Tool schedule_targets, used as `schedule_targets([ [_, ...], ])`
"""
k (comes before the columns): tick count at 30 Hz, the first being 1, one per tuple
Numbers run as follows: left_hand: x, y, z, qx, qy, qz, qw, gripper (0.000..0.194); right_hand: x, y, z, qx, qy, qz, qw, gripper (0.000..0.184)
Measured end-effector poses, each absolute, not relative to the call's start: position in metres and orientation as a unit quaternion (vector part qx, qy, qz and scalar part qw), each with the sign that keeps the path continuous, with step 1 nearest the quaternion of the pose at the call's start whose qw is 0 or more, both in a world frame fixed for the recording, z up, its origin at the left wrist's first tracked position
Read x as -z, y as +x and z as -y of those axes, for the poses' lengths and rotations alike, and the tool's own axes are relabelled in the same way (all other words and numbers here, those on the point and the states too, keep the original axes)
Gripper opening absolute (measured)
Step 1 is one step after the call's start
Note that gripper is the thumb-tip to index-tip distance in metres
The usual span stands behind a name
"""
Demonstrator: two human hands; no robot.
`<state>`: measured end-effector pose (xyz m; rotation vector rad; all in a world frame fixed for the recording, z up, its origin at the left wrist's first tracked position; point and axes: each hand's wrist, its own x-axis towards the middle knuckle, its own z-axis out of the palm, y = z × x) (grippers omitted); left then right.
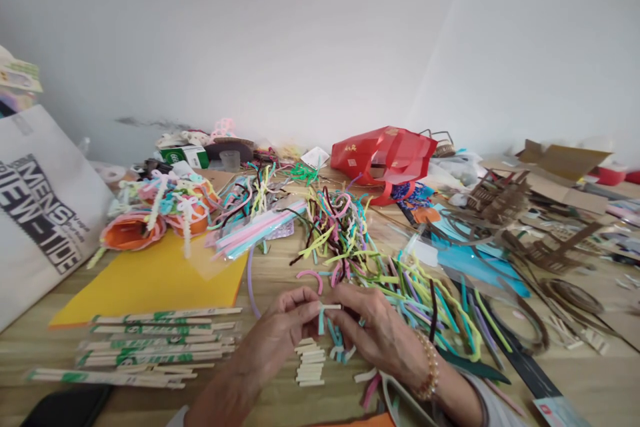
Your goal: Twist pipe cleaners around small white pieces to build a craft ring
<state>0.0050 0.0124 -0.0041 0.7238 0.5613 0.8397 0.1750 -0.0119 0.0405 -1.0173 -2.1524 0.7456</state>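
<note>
Near the table's front, my left hand [287, 320] pinches a short light-blue pipe cleaner [321, 323], which hangs below the fingertips. A short pale stick [332, 307] crosses its top and reaches toward the fingers of my right hand [373, 327]. Those fingers are curled close around the stick's right end, so their exact grip is partly hidden. Just below my hands lies a stack of short pale sticks [311, 367]. Bent light-blue pipe cleaner pieces [339, 352] rest beneath my right hand.
Paper-wrapped chopsticks [160, 340] and yellow sheets [155, 277] lie left. Loose coloured pipe cleaners [340, 227] spread ahead and right. A red bag [380, 153] stands behind, a white bag [45, 200] at far left. Brown woven pieces [560, 247] occupy the right.
</note>
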Motion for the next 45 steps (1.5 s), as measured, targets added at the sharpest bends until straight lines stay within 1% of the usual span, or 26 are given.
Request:
schedule_targets([
  [4, 0.007, 0.0, -0.015, -0.357, 0.359, -0.241, 0.828, 0.028, -0.046, 0.179, 0.011, -0.273, -0.357, 0.842, 0.298, 0.019],
  [7, 0.006, -0.006, -0.018, -0.321, 0.416, -0.232, 0.819, 0.029, -0.048, 0.183, 0.01, -0.266, -0.348, 0.859, 0.267, 0.018],
  [9, 0.003, -0.009, -0.02, -0.299, 0.475, -0.237, 0.793, 0.029, -0.048, 0.185, 0.009, -0.263, -0.345, 0.868, 0.242, 0.018],
  [11, -0.003, -0.012, -0.021, -0.277, 0.547, -0.261, 0.746, 0.026, -0.048, 0.187, 0.009, -0.26, -0.347, 0.872, 0.229, 0.018],
  [14, -0.012, -0.014, -0.019, -0.249, 0.653, -0.327, 0.636, 0.014, -0.048, 0.188, 0.009, -0.258, -0.354, 0.87, 0.225, 0.017],
  [17, -0.012, -0.011, -0.014, -0.29, 0.757, -0.357, 0.464, 0.003, -0.046, 0.186, 0.01, -0.259, -0.37, 0.86, 0.239, 0.015],
  [20, -0.005, -0.007, -0.012, -0.366, 0.81, -0.341, 0.305, 0.007, -0.046, 0.182, 0.012, -0.26, -0.393, 0.838, 0.275, 0.014],
  [23, 0.002, -0.005, -0.01, -0.443, 0.829, -0.295, 0.175, 0.011, -0.044, 0.175, 0.015, -0.268, -0.411, 0.814, 0.313, 0.014],
  [25, 0.004, -0.005, -0.009, -0.476, 0.827, -0.28, 0.104, 0.014, -0.04, 0.171, 0.017, -0.27, -0.416, 0.801, 0.334, 0.016],
  [27, 0.002, -0.005, -0.008, -0.501, 0.817, -0.28, 0.059, 0.015, -0.034, 0.168, 0.017, -0.284, -0.427, 0.782, 0.354, 0.018],
  [28, 0.0, -0.005, -0.007, -0.512, 0.809, -0.283, 0.049, 0.015, -0.031, 0.166, 0.016, -0.307, -0.436, 0.764, 0.362, 0.019],
  [30, -0.004, -0.005, -0.006, -0.536, 0.794, -0.282, 0.051, 0.015, -0.024, 0.165, 0.014, -0.396, -0.447, 0.712, 0.369, 0.024],
  [32, -0.007, -0.004, -0.005, -0.559, 0.779, -0.274, 0.076, 0.015, -0.02, 0.164, 0.01, -0.506, -0.433, 0.648, 0.368, 0.03],
  [34, -0.009, -0.003, -0.005, -0.577, 0.76, -0.276, 0.112, 0.014, -0.018, 0.165, 0.007, -0.584, -0.409, 0.598, 0.366, 0.033],
  [37, -0.007, 0.0, -0.004, -0.597, 0.728, -0.302, 0.154, 0.012, -0.018, 0.165, 0.005, -0.63, -0.388, 0.555, 0.379, 0.032],
  [42, -0.001, 0.004, -0.003, -0.619, 0.699, -0.308, 0.182, 0.013, -0.013, 0.16, 0.007, -0.669, -0.365, 0.492, 0.421, 0.03],
  [45, 0.001, 0.004, -0.003, -0.619, 0.682, -0.318, 0.226, 0.012, -0.008, 0.157, 0.006, -0.711, -0.35, 0.434, 0.428, 0.031],
])
